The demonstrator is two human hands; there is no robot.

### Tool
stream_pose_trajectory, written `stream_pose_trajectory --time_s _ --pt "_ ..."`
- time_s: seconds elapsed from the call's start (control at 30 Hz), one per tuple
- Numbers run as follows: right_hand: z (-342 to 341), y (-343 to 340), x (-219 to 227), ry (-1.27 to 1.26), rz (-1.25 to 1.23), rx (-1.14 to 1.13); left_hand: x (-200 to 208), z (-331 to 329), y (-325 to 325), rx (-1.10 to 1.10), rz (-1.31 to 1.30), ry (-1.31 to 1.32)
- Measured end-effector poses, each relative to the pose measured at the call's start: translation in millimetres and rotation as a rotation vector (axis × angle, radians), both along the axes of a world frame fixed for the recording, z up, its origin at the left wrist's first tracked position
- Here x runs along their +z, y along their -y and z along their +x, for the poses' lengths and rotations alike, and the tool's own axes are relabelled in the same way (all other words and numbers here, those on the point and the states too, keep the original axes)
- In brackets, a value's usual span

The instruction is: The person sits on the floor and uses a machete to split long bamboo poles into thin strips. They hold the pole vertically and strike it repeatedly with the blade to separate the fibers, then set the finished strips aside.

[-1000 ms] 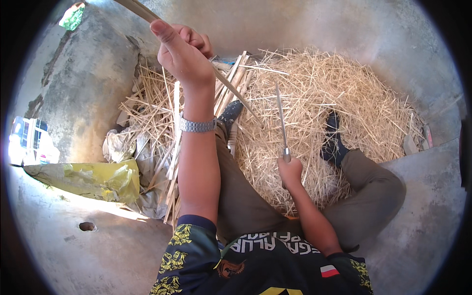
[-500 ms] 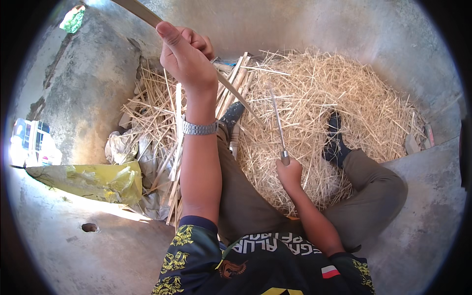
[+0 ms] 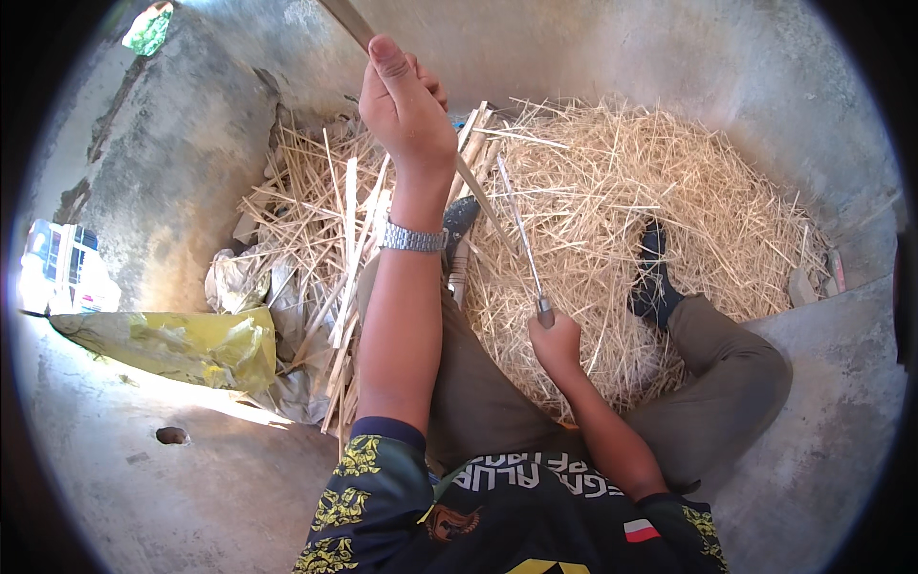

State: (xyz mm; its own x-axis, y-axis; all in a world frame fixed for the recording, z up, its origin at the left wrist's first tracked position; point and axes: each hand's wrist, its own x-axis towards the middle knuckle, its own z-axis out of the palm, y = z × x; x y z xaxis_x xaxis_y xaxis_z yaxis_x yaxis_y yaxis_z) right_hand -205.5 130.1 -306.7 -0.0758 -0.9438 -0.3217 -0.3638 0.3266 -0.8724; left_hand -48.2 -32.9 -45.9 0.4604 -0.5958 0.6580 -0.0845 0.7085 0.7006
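Observation:
My left hand point(image 3: 406, 113), raised high with a metal-band watch point(image 3: 413, 238) on its wrist, is closed round a long, thin bamboo strip point(image 3: 348, 21). The strip slants from the upper edge down through the hand toward the lower right. Low over the straw, my right hand point(image 3: 555, 342) grips a narrow-bladed knife point(image 3: 522, 230) by its handle, most of which the fingers hide. The blade points up and slightly left. Its tip is beside the strip's lower part; whether they touch I cannot tell.
Pale shavings point(image 3: 660, 182) are heaped between my outstretched legs. Split bamboo pieces point(image 3: 346, 210) lie to the left, beside crumpled sacking and a yellow plastic sheet point(image 3: 220, 349). A concrete wall point(image 3: 622, 48) curves behind, and the concrete floor has a small hole point(image 3: 173, 435).
My left hand has moved right and slightly up with the bamboo strip. My right hand has shifted a little left and down, and the knife now leans farther left, closer to the strip.

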Motion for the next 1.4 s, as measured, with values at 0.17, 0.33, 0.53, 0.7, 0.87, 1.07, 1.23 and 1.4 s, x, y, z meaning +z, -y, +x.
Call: stream_pose_trajectory --time_s 0.17,0.33,0.53,0.7,0.87,1.07,1.23,1.4 --pt "5 -4 -19 0.135 -0.023 -0.01 0 4 4 0.049 0.0 0.03" --pt "-7 1 -51 -0.105 0.208 0.086 1 4 2 0.031 0.013 -0.037" --pt "-3 1 -17 -0.04 -0.011 0.051 -1 14 -1 0.0 0.015 -0.028" --pt "-1 -2 -28 0.053 -0.053 0.047 -2 13 -2 -0.036 -0.001 -0.057" --pt "-20 -2 -74 -0.206 0.205 0.095 1 7 -1 -0.072 0.017 -0.056" --pt "-5 -3 -41 -0.029 0.041 0.04 -2 14 1 -0.044 0.002 -0.002" --pt "-5 -11 -30 -0.059 0.049 0.035 -3 13 0 -0.074 0.023 -0.021" --pt "-20 -10 -79 -0.286 0.377 0.117 -2 8 -2 -0.083 0.049 -0.03"
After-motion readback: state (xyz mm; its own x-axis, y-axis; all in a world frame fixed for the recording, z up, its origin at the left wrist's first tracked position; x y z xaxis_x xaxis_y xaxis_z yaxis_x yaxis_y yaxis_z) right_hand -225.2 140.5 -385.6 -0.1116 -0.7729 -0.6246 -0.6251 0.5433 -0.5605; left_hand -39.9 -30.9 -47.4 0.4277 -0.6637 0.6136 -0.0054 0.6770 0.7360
